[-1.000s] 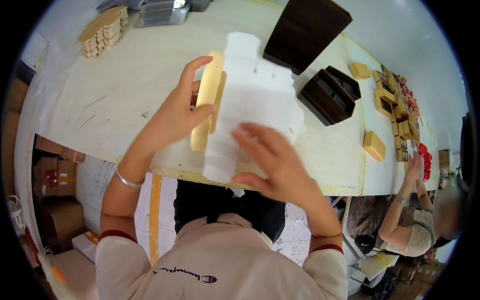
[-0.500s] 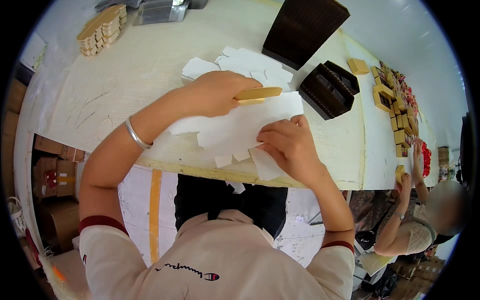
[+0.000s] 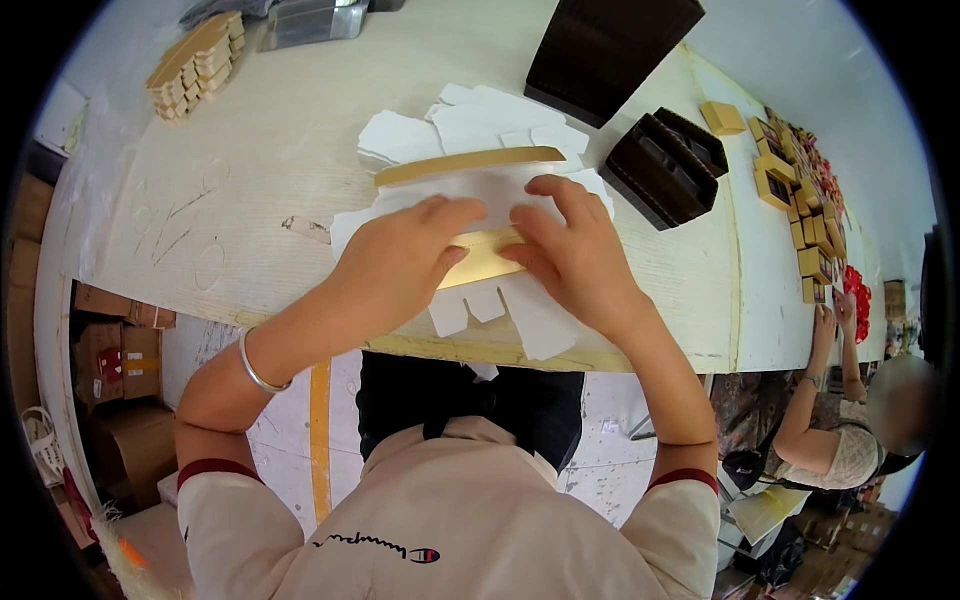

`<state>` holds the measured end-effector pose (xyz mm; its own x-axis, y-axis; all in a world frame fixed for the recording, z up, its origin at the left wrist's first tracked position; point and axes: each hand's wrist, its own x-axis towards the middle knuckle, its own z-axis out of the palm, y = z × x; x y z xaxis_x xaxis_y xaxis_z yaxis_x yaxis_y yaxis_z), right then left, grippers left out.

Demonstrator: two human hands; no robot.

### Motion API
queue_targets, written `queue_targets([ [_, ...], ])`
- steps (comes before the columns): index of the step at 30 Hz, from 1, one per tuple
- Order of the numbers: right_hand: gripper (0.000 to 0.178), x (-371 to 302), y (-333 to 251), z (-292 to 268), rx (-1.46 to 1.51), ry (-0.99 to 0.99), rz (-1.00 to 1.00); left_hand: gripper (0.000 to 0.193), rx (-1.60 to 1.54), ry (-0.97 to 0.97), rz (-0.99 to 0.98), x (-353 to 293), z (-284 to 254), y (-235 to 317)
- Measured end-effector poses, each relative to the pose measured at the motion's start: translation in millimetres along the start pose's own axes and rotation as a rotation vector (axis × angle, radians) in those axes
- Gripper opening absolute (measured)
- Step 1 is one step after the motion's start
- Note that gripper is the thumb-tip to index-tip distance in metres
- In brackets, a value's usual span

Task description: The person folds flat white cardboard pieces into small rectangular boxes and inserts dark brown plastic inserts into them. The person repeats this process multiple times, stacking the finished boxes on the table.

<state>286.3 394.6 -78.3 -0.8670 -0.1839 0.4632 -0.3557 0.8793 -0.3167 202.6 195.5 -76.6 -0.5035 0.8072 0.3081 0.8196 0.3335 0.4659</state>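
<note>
A flat card box blank, white inside and gold outside, lies in front of me on the table, its near gold panel [image 3: 478, 262] folded up. My left hand [image 3: 405, 255] grips the left part of this panel, fingers over its top and thumb against its gold face. On the right part my right hand [image 3: 575, 250] does the same, with bent fingers spread over the white inside. The far gold edge [image 3: 470, 164] stands folded up as well. White flaps [image 3: 485, 303] stick out toward me. Behind lie more white card blanks [image 3: 490, 115].
Dark brown boxes [image 3: 610, 55] and an open, divided one [image 3: 665, 165] stand at the far right. Stacked gold card pieces [image 3: 195, 65] lie far left. Along the right, many small gold boxes [image 3: 795, 190] sit near a co-worker's hands [image 3: 835, 315].
My left hand has let go of the far gold flap and come nearer, beside my right. The near panel is now folded up, showing gold between both hands.
</note>
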Motion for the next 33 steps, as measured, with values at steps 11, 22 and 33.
queue_targets([
  [11,0.02,-9.0,12.8,6.4,-0.094,-0.107,-0.258,0.016,0.18,-0.09,0.23,-2.8,-3.5,-3.5],
  [22,0.008,34.1,19.8,6.7,-0.058,-0.347,-0.104,0.017,0.39,0.246,0.293,8.9,-31.8,-3.6],
  [33,0.014,22.5,-34.5,7.5,-0.146,-0.346,0.063,0.039,-0.227,-0.269,-0.228,37.5,-32.1,-46.2],
])
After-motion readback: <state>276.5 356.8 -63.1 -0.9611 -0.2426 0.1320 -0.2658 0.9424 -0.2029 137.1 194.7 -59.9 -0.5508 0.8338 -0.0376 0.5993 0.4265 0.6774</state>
